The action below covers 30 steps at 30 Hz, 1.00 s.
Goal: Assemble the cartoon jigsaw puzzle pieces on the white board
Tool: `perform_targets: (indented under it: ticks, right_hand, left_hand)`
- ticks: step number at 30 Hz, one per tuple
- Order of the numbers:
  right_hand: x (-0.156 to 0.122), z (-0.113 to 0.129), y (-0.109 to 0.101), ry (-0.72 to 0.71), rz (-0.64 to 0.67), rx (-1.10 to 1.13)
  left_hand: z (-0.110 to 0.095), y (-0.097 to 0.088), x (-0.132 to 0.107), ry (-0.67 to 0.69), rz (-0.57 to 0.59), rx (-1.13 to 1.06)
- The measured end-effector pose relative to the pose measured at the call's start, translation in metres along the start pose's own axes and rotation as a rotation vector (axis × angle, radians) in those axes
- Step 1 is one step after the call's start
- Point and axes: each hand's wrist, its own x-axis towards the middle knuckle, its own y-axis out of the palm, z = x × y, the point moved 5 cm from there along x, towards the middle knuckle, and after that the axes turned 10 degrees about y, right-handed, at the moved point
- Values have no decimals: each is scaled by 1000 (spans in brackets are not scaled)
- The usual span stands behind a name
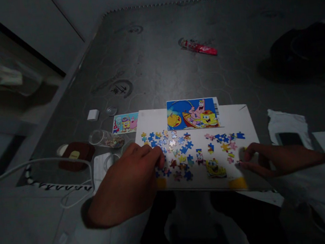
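A white board (237, 118) lies in front of me with several loose jigsaw pieces (182, 150) scattered over it. A cartoon reference picture (192, 114) rests on its far edge. My left hand (125, 183) rests over the board's left side, fingers curled onto pieces near its left edge; what it grips is hidden. My right hand (269, 159) sits at the board's right edge, thumb and fingers pinched on a small puzzle piece (242, 154). A partly joined yellow cartoon section (215, 168) lies between the hands.
A smaller cartoon card (126, 123), a clear plastic cup (105, 138) on its side, a white block (93, 114) and a dark red pouch (75, 155) lie left of the board. A white cable (54, 160) loops at the left. A red wrapper (199, 47) lies far back.
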Motion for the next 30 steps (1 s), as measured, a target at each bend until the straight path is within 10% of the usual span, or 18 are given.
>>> perform_targets:
  ticks: [13, 23, 30]
  right_hand:
    - [6, 22, 13, -101, 291, 63]
    - [-9, 76, -6, 130, 434, -209]
    - [-15, 81, -7, -70, 387, -189]
  left_hand:
    - [-50, 2, 27, -34, 339, -31]
    - [-83, 15, 32, 118, 391, 10]
    - [-104, 18, 41, 99, 479, 9]
